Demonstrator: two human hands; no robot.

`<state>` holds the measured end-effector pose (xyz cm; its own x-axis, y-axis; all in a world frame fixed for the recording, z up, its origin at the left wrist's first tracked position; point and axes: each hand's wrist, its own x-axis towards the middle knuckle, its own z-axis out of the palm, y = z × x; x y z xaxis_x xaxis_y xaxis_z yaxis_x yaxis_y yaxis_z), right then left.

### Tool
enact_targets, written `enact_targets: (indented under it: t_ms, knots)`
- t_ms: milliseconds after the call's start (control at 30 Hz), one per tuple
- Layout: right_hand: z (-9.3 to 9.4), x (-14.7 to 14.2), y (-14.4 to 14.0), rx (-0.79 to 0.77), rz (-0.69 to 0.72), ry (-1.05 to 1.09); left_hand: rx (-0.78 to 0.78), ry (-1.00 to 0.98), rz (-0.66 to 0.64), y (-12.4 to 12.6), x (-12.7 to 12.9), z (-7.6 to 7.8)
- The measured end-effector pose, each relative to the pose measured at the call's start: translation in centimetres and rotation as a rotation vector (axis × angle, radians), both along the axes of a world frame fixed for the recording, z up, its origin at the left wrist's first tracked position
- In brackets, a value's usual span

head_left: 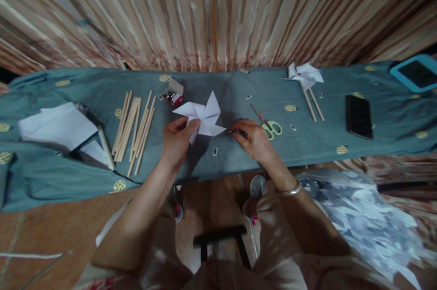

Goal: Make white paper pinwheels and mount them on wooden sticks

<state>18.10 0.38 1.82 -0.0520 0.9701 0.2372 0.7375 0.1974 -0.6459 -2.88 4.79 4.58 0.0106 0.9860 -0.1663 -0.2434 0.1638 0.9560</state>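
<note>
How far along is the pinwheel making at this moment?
Done: one finished pinwheel lies on two sticks at the far right of the table. In hand: the left hand holds a folded white pinwheel, while the right hand pinches a small dark item at its edge. Left: this one has no stick yet; spare sticks and blank paper wait on the left.

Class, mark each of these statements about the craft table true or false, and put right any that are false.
1. The left hand holds a white paper pinwheel. True.
2. The scissors lie left of the wooden sticks. False: they lie to their right, beside the right hand.
3. A finished pinwheel on sticks lies at the far right of the cloth. True.
4. The black phone stands upright. False: it lies flat.
</note>
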Motion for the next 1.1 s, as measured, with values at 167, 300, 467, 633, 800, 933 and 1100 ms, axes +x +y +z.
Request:
enact_targets:
  t_ms: [167, 300, 467, 633, 800, 933, 1100]
  knots:
    - [-0.5, -0.5, 0.2, 0.044, -0.004, -0.016, -0.001, 0.013, -0.006, 0.0, 0.2, -0.1]
    - [-0.7, -0.7, 0.4, 0.048, -0.009, -0.045, 0.009, 0.019, -0.006, 0.0, 0.2, -0.1]
    - [-0.9, -1.7, 0.4, -0.005, 0.019, -0.022, 0.009, 0.03, -0.006, 0.0, 0.1, -0.1]
    - [-1.5, -2.2, 0.1, -0.027, 0.035, 0.171, 0.013, 0.052, 0.005, 0.1, 0.1, -0.1]
    - [-1.7, -1.3, -0.1, -0.042, 0.012, 0.141, 0.006, 0.053, 0.006, 0.1, 0.1, 0.0]
    - [-1.6, -0.3, -0.4, -0.044, 0.001, 0.089, 0.022, 0.038, 0.01, 0.1, 0.1, 0.0]
    - [-1.1, 0.7, -0.7, -0.015, 0.002, -0.001, 0.024, 0.023, 0.016, 0.0, 0.0, 0.0]
